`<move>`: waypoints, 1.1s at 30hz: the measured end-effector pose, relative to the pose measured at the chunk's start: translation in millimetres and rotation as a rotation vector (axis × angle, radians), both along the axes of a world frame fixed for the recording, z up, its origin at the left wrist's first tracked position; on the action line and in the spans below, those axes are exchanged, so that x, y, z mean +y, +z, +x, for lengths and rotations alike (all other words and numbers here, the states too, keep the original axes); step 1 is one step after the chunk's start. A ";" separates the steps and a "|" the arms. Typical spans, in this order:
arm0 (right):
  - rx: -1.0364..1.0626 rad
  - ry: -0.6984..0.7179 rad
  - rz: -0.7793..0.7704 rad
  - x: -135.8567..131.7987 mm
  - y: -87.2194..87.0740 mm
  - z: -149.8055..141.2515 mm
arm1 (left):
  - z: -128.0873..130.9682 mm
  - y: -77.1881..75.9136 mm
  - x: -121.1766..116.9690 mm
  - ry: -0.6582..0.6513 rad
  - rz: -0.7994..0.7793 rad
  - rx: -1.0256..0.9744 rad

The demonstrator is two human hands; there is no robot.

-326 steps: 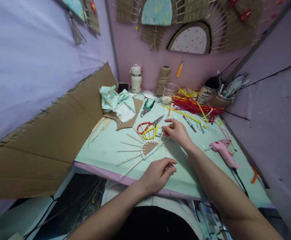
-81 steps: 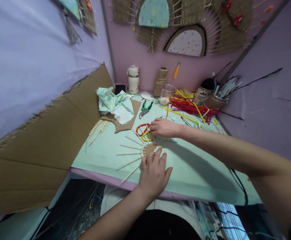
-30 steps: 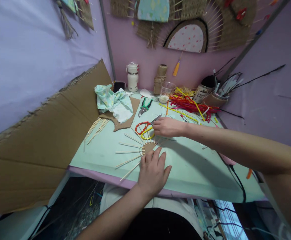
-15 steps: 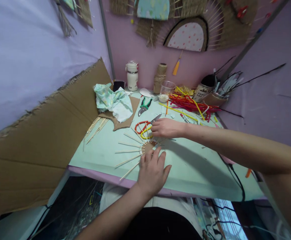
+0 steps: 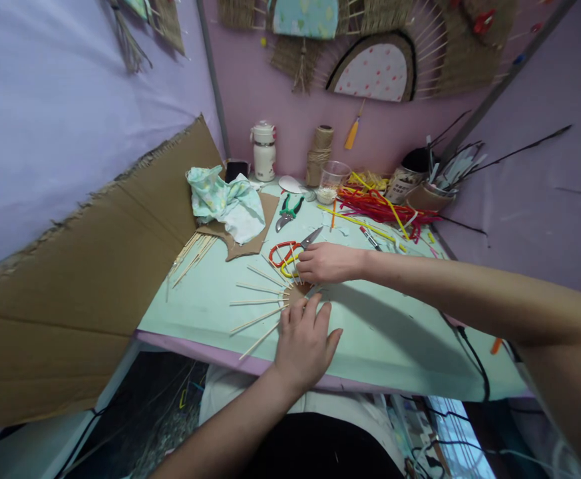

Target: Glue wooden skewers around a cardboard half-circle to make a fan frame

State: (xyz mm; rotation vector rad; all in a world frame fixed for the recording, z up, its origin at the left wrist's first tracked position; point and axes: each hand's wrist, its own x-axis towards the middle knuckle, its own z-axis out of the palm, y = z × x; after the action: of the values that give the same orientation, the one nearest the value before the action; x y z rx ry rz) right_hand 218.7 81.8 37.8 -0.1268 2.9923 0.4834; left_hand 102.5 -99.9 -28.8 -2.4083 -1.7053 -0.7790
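Observation:
My left hand (image 5: 303,342) lies with its fingers spread over the near side of a small brown cardboard piece (image 5: 295,293), pressing it to the table. Thin wooden sticks (image 5: 257,303) fan out from the cardboard's edge to the left and away from me. At the far side of the fan, my right hand (image 5: 327,262) is closed, its fingertips curled down among the sticks. What they pinch is hidden. Scissors (image 5: 290,254) with red and yellow handles lie just beyond, partly under the sticks, their blades pointing away to the right.
Green-handled pruners (image 5: 289,211), a patterned cloth (image 5: 227,199) on cardboard and loose sticks (image 5: 195,256) lie to the left. Behind stand a white bottle (image 5: 264,152), a twine spool (image 5: 319,156) and a plastic cup (image 5: 333,181). Red strands (image 5: 380,207) and a marker (image 5: 370,238) lie right.
My right hand has shifted slightly left and toward me, uncovering more of the scissor blades. My left hand has stayed in place on the cardboard.

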 end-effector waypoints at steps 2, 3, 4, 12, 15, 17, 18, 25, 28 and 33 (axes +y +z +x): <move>0.010 0.018 0.008 -0.8 0.4 0.4 | 0.0 0.1 0.0 0.000 0.000 -0.001; 0.015 0.024 0.012 -1.2 1.0 0.6 | 0.0 0.1 0.0 0.000 0.000 -0.003; 0.021 0.029 0.017 -1.8 1.7 0.9 | -0.1 0.1 0.0 -0.001 0.001 -0.006; 0.014 0.016 0.039 -5.1 -0.9 2.6 | -0.4 -0.1 0.1 -0.002 0.008 -0.017; 0.018 0.006 0.037 -4.0 -3.7 3.3 | -0.5 -0.5 0.2 -0.006 0.004 -0.014; 0.020 0.007 0.038 -3.5 -3.9 4.2 | -0.6 -0.6 0.1 -0.003 0.003 -0.010; 0.023 0.008 0.037 -3.4 -3.7 4.7 | -0.6 -0.6 0.0 -0.002 0.002 -0.007; 0.031 -0.009 0.021 -4.2 -2.2 5.4 | -0.2 0.1 -0.2 -0.003 -0.009 -0.003; 0.029 -0.013 0.021 -4.5 -1.7 4.5 | -0.2 0.5 0.0 -0.003 -0.006 -0.004; 0.016 -0.006 0.025 -6.4 -1.6 3.1 | 0.0 0.8 0.5 -0.006 -0.004 -0.015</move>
State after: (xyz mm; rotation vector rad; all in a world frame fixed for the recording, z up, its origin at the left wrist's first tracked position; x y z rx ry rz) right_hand 221.8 75.4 36.1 -0.1124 3.0003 0.5242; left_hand 102.5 -99.4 -28.0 -2.4172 -1.7075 -0.7970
